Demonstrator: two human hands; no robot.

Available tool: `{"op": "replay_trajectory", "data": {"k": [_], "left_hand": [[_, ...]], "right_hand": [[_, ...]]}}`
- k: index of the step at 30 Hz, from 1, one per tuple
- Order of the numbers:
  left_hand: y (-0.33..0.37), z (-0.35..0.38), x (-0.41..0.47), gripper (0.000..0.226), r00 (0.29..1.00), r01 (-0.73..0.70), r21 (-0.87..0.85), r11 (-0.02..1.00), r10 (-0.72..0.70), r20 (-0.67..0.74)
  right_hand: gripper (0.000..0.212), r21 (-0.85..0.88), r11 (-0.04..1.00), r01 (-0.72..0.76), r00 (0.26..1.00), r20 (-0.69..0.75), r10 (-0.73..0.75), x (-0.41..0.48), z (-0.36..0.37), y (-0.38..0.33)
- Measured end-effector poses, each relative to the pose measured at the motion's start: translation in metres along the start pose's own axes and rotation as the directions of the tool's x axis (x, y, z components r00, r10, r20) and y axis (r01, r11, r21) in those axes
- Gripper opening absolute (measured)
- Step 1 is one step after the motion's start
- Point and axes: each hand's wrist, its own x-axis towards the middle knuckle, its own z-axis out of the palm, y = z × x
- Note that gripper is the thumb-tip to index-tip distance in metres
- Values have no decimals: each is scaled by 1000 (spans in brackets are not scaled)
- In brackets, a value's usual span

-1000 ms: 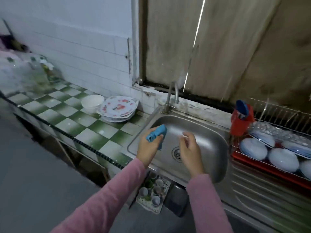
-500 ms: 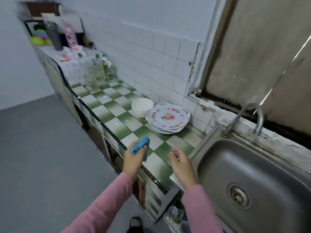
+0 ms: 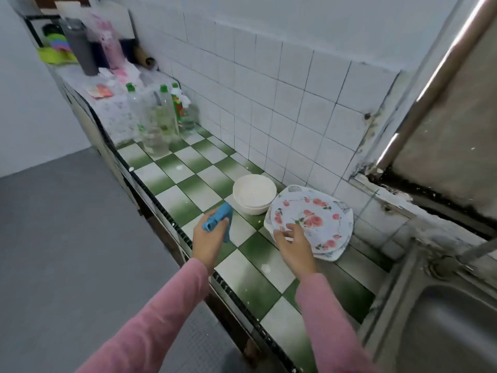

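My left hand (image 3: 208,239) grips a blue cloth (image 3: 219,218) above the green-and-white checked counter (image 3: 250,289). A stack of flowered plates (image 3: 314,219) lies against the tiled wall, with two nested white bowls (image 3: 254,193) just to its left. My right hand (image 3: 294,246) hovers at the near left rim of the top plate, its fingers spread and lightly bent, the fingertips at or just over the rim. Whether they touch it I cannot tell. Both arms wear pink sleeves.
A steel sink (image 3: 441,319) lies at the lower right with the tap base (image 3: 476,250) behind it. Several clear bottles (image 3: 158,119) stand further left on the counter, with containers (image 3: 80,47) beyond. Grey floor (image 3: 67,238) runs along the counter's black front edge.
The view has swung left from the sink to the counter. Both hands moved left with it, the left still holding the cloth, the right now reaching the plate stack.
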Motion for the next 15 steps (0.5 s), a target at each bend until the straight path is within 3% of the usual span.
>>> {"op": "replay_trajectory", "data": {"k": [5, 12, 15], "left_hand": [[4, -12, 70, 28, 999, 7, 17, 1000, -8, 32], [18, -21, 168, 17, 990, 31, 41, 999, -36, 135], [25, -28, 202, 21, 974, 43, 70, 997, -58, 220]], "right_hand": [[61, -29, 997, -76, 997, -23, 76, 50, 35, -7], [98, -16, 990, -142, 967, -215, 136, 112, 90, -26], [117, -138, 977, -165, 940, -322, 114, 132, 109, -41]]}}
